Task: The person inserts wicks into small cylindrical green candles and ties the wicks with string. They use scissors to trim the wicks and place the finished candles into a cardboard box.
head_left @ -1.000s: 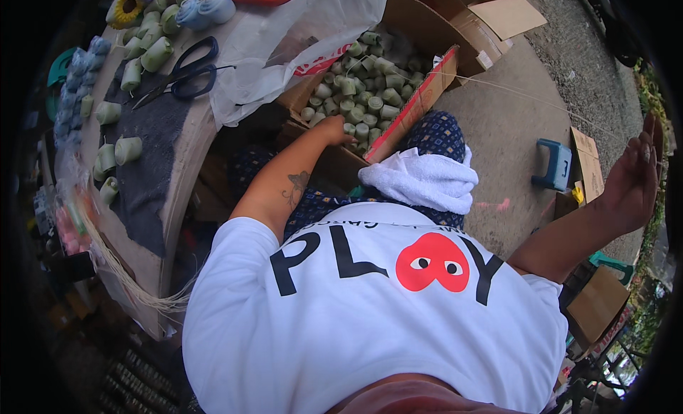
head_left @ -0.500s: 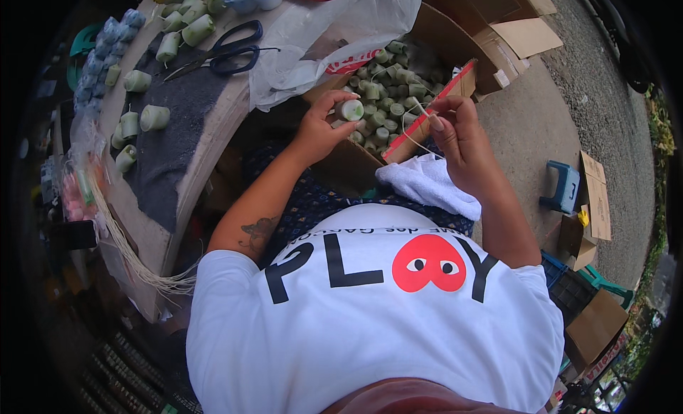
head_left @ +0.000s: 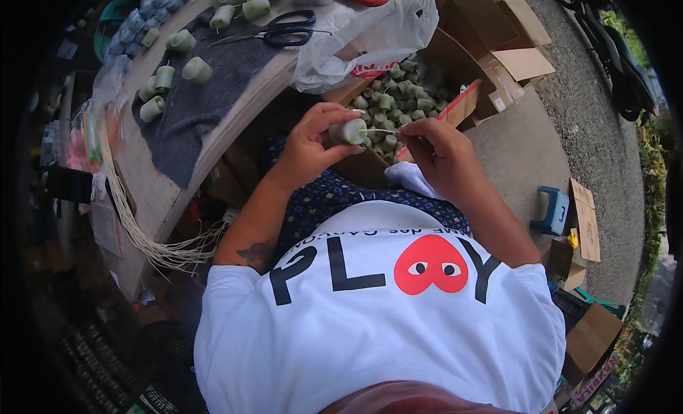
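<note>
My left hand (head_left: 302, 152) grips a small pale green candle (head_left: 347, 132) on its side, thumb below and fingers above. A thin white wick (head_left: 378, 130) stretches from the candle's right-facing end to my right hand (head_left: 442, 149), whose thumb and fingers pinch it. How deep the wick sits in the candle I cannot tell. Just beyond my hands, many similar green candles (head_left: 402, 94) fill a cardboard box (head_left: 455, 55). Under my right hand lies a white towel (head_left: 411, 178), partly hidden.
On the curved table (head_left: 146, 193) lie a dark cloth (head_left: 231, 94), loose green candles (head_left: 197, 70), blue-handled scissors (head_left: 292, 31) and a plastic bag (head_left: 324, 65). A bundle of white wicks (head_left: 135, 232) hangs over its near edge. Right of me stands a blue stool (head_left: 551, 209).
My right hand has come down and closer to the candle. The wick, looped loosely before, now runs straight between candle and fingers. My view has shifted, so the table appears farther right.
</note>
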The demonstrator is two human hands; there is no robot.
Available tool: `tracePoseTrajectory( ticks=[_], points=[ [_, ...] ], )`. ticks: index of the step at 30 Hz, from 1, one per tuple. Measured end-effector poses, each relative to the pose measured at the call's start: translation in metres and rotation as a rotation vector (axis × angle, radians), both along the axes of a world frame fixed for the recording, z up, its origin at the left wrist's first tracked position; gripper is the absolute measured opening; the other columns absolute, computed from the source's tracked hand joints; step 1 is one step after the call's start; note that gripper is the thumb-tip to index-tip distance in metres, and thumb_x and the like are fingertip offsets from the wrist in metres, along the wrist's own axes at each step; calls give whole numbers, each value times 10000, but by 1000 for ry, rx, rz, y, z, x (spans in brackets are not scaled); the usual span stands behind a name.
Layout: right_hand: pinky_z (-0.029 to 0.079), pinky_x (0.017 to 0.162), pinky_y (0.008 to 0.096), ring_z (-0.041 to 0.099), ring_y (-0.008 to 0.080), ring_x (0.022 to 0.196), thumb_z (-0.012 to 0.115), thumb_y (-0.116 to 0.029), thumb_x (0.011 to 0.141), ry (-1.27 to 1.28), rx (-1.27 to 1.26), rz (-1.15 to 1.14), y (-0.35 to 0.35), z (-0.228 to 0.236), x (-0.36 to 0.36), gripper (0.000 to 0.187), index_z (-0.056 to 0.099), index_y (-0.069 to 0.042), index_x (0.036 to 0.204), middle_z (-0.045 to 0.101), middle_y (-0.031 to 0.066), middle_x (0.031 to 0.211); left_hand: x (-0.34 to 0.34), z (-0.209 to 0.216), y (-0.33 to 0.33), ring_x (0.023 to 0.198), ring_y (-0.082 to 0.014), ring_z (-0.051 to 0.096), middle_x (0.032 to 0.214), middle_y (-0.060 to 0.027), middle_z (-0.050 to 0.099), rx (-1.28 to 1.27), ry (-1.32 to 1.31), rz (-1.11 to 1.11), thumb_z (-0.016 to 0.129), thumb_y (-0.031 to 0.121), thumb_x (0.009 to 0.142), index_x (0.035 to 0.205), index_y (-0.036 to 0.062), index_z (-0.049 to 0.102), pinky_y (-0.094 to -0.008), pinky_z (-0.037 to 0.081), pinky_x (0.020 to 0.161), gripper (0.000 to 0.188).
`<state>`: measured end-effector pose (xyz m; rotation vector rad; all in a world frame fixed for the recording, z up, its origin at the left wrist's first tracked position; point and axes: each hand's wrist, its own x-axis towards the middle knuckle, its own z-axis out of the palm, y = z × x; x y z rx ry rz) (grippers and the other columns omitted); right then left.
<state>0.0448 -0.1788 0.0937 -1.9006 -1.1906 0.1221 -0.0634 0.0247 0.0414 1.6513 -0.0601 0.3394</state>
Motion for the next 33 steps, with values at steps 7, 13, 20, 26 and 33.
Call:
tracePoseTrajectory(
  ticks=[7, 13, 20, 26, 33],
  points=[
    [473, 596, 381, 605, 294, 717, 647, -36, 763, -165, -6, 0, -4, 4, -11, 126, 565, -77, 849, 604, 95, 760, -11, 2, -4, 1066, -172, 523, 1143, -83, 467, 71, -26, 9, 708, -119, 670, 1131, 37, 583, -285, 471, 910, 502],
    [469, 588, 385, 601, 290, 697, 651, -34, 753, -240, -4, 32, -5, 6, -16, 139, 558, -74, 849, 596, 92, 740, -16, 5, -5, 1010, -172, 539, 1104, -80, 497, 260, -58, 59, 751, -52, 654, 1117, 56, 607, -284, 464, 870, 496],
    [459, 605, 389, 602, 280, 711, 654, -45, 748, -259, -29, 110, -3, 8, -21, 154, 551, -80, 856, 599, 80, 750, -14, 17, -11, 974, -185, 543, 1058, -72, 532, 382, -121, 60, 788, 28, 630, 1094, 82, 636, -294, 463, 831, 491],
    [470, 630, 392, 596, 300, 773, 634, -52, 797, -122, -59, 134, -1, -1, -17, 204, 508, -71, 956, 595, 109, 842, -8, 19, -17, 1020, -167, 533, 1102, -73, 517, 133, -40, -87, 776, -26, 641, 1206, 44, 515, -302, 467, 886, 627],
    [483, 763, 366, 532, 334, 961, 544, 36, 847, 104, 72, 90, -7, -9, -12, 208, 414, -8, 1004, 440, 203, 1140, 1, 12, -16, 1063, -184, 527, 1135, -102, 524, -202, -27, -47, 777, -32, 650, 1231, 24, 391, -328, 445, 946, 700]
  ],
)
